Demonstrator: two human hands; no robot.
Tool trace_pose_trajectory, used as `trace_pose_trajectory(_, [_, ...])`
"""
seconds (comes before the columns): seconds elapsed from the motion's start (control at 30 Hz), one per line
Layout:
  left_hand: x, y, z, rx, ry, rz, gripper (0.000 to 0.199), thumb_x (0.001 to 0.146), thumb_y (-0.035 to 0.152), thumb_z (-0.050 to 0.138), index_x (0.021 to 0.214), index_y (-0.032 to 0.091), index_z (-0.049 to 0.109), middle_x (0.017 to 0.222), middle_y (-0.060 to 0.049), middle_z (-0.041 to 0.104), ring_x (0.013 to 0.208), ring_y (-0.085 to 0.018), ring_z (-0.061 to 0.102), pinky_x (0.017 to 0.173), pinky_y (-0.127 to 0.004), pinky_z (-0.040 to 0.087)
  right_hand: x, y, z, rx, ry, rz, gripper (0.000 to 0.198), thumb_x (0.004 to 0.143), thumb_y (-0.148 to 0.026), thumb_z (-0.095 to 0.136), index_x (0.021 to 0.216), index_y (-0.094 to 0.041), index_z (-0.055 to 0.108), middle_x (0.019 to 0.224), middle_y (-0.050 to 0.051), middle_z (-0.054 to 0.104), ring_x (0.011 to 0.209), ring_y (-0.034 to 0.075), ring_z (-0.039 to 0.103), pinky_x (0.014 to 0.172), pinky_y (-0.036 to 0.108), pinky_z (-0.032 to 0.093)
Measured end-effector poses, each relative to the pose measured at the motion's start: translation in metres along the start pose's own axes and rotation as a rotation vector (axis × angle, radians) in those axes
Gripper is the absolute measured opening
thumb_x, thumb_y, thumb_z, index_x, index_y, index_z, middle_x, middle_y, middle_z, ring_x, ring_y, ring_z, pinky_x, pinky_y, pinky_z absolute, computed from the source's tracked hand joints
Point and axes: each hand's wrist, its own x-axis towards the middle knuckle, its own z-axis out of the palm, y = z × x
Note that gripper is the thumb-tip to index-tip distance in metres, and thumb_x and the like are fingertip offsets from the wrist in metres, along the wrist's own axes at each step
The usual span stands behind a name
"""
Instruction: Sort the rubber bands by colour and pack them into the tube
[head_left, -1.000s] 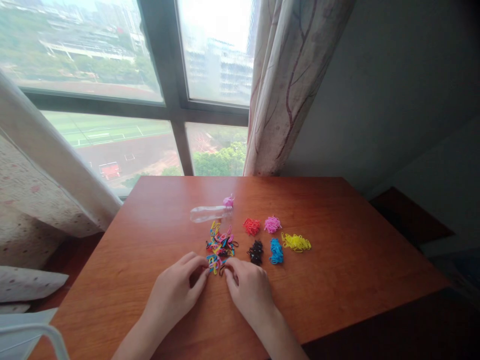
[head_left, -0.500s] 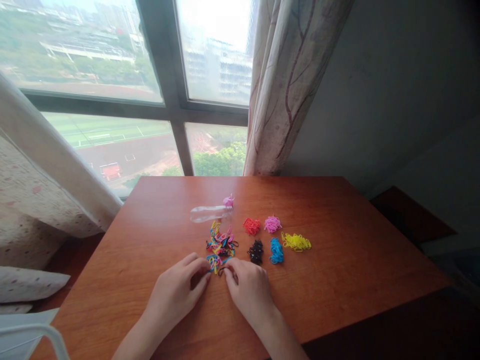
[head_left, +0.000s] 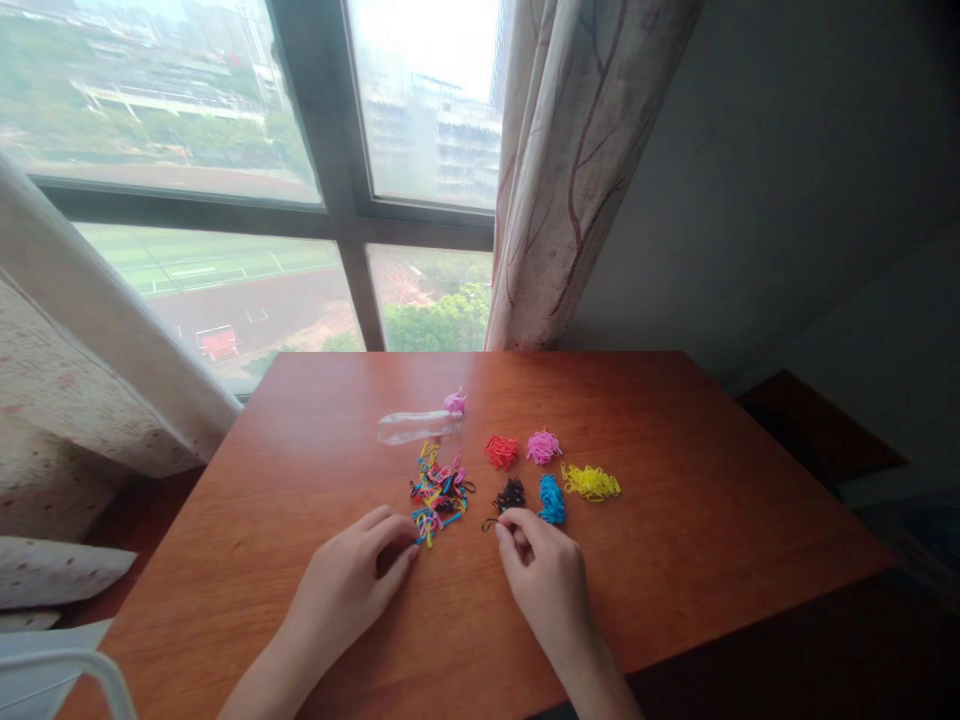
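My right hand [head_left: 551,575] pinches a black rubber band [head_left: 488,524], which sticks out to the left of its fingertips. Just beyond those fingers lies a pile of black rubber bands [head_left: 511,494], with a blue pile [head_left: 552,499] to its right. My left hand [head_left: 349,575] rests at the near left edge of a mixed heap of coloured rubber bands [head_left: 441,490]. Its thumb and forefinger come together beside a blue band; what they hold, if anything, is too small to make out.
Behind these sit red [head_left: 502,451], pink [head_left: 544,446] and yellow [head_left: 591,482] piles of bands. A clear plastic bag [head_left: 416,428] tied with something pink [head_left: 455,402] lies behind the mixed heap. The brown table [head_left: 675,430] stands against a window and curtains.
My right hand has moved right, carrying the black rubber band from the mixed heap to the near side of the black pile. My left hand has stayed at the heap.
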Motion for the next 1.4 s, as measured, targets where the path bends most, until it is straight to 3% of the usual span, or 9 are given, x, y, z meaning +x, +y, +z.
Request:
trace_pose_trajectory(0.13, [0.0, 0.001, 0.0, 0.014, 0.019, 0.0, 0.02, 0.091, 0.032, 0.048, 0.09, 0.024, 0.067, 0.085, 0.0, 0.065, 0.075, -0.015, 0.063, 0.066, -0.023, 0.044, 0.006, 0.014, -0.009, -0.103, 0.091, 0.037, 0.02, 0.094, -0.028, 0.051, 0.085, -0.021, 0.067, 0.066, 0.001, 0.068, 0.057, 0.014, 0.062, 0.058, 0.022, 0.039])
trace_pose_trajectory(0.37, [0.0, 0.001, 0.0, 0.03, 0.025, 0.011, 0.02, 0.091, 0.032, 0.048, 0.089, 0.025, 0.067, 0.083, 0.0, 0.065, 0.073, -0.015, 0.063, 0.065, -0.023, 0.045, 0.01, 0.016, -0.006, -0.208, 0.066, 0.069, 0.02, 0.094, -0.027, 0.049, 0.092, -0.021, 0.069, 0.073, 0.003, 0.072, 0.063, 0.017, 0.066, 0.06, 0.024, 0.041])
trace_pose_trajectory(0.8, [-0.001, 0.002, -0.001, 0.038, 0.016, 0.009, 0.021, 0.092, 0.031, 0.047, 0.087, 0.024, 0.065, 0.083, 0.0, 0.063, 0.073, -0.015, 0.063, 0.065, -0.023, 0.044, 0.004, 0.008, -0.008, -0.093, 0.04, 0.051, 0.018, 0.092, -0.023, 0.051, 0.094, -0.021, 0.069, 0.072, 0.001, 0.07, 0.063, 0.016, 0.065, 0.062, 0.024, 0.041])
trace_pose_trajectory(1.17, [0.0, -0.001, 0.002, 0.035, 0.037, 0.018, 0.02, 0.092, 0.028, 0.048, 0.087, 0.025, 0.066, 0.084, 0.0, 0.065, 0.076, -0.015, 0.064, 0.066, -0.021, 0.044, -0.008, -0.033, 0.027, -0.116, -0.244, -0.077, 0.008, 0.086, -0.016, 0.062, 0.082, -0.024, 0.062, 0.071, -0.003, 0.068, 0.066, 0.015, 0.064, 0.059, 0.024, 0.034])
trace_pose_trajectory(1.4, [0.0, -0.001, 0.002, 0.047, 0.028, 0.019, 0.018, 0.092, 0.028, 0.048, 0.088, 0.025, 0.066, 0.087, 0.0, 0.065, 0.08, -0.016, 0.064, 0.068, -0.022, 0.045, -0.003, -0.043, 0.042, -0.162, -0.265, -0.076, 0.005, 0.086, -0.025, 0.066, 0.09, -0.025, 0.062, 0.079, -0.002, 0.07, 0.074, 0.018, 0.066, 0.062, 0.025, 0.035])
